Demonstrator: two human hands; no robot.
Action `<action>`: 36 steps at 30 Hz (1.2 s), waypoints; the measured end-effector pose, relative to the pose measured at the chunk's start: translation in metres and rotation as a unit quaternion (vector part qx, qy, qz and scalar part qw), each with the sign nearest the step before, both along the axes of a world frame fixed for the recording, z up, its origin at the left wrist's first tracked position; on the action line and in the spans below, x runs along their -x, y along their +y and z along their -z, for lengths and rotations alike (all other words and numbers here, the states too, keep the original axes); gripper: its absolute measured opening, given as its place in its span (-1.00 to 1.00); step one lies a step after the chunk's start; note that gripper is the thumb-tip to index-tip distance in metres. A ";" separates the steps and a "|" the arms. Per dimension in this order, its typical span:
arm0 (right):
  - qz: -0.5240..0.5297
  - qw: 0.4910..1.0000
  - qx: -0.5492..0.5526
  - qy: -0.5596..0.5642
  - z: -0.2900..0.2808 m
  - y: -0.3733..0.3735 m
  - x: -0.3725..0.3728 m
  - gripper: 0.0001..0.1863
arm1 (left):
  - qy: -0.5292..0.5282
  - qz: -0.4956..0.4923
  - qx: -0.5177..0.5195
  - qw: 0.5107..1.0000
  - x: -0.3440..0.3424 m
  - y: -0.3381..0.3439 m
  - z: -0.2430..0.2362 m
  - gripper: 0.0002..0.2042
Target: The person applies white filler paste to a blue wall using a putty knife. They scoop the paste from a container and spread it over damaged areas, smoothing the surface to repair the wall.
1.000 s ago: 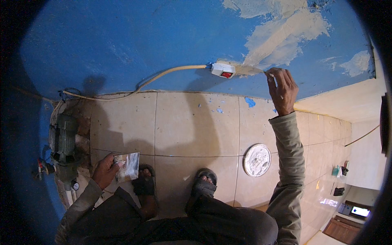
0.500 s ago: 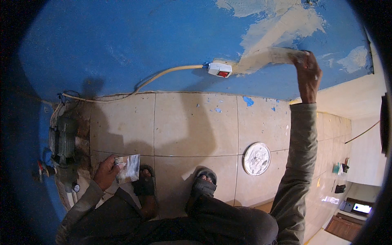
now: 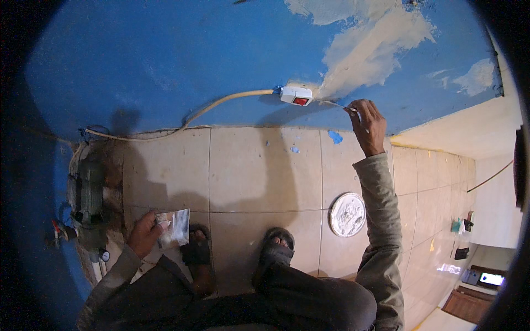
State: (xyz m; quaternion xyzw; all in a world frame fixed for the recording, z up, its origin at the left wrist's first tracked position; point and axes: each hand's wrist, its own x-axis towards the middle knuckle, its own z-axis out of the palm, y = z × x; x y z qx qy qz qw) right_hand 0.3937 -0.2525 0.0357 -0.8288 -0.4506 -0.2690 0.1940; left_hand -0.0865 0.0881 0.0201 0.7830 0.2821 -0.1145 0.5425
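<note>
My right hand (image 3: 369, 126) is closed on a putty knife (image 3: 333, 103), seen nearly edge-on. Its thin blade points left, close to the lower edge of a pale putty patch (image 3: 381, 47) on the blue wall (image 3: 182, 55). Just beyond the blade's tip sits a white switch box (image 3: 296, 95) with a red rocker. Low on the left, my left hand (image 3: 144, 234) grips a flat metal putty blade (image 3: 175, 227) with whitish smears, held out over the floor beside my foot.
A beige cable (image 3: 226, 98) runs along the wall from the switch box to a dark water pump (image 3: 88, 190) at left. A round lid (image 3: 348, 214) smeared with white putty lies on the tiles (image 3: 248, 171). Blue paint flakes (image 3: 335, 137) lie by the wall.
My right hand has come left and down with the putty knife, from the patch's right side toward the switch box. The left hand has stayed nearly still.
</note>
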 end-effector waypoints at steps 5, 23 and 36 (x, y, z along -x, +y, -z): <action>-0.021 0.999 -0.019 -0.044 -0.015 0.014 -0.001 -0.86 | -0.032 -0.016 0.021 0.999 0.001 -0.005 0.000 -0.71; 0.006 0.995 -0.096 -0.024 -0.086 0.021 0.006 -0.86 | -0.014 0.012 0.013 1.000 0.007 -0.001 -0.004 -0.70; 0.091 0.921 -0.360 0.114 -0.122 -0.041 -0.001 -0.82 | -0.025 -0.035 0.062 0.997 0.016 -0.003 0.001 -0.75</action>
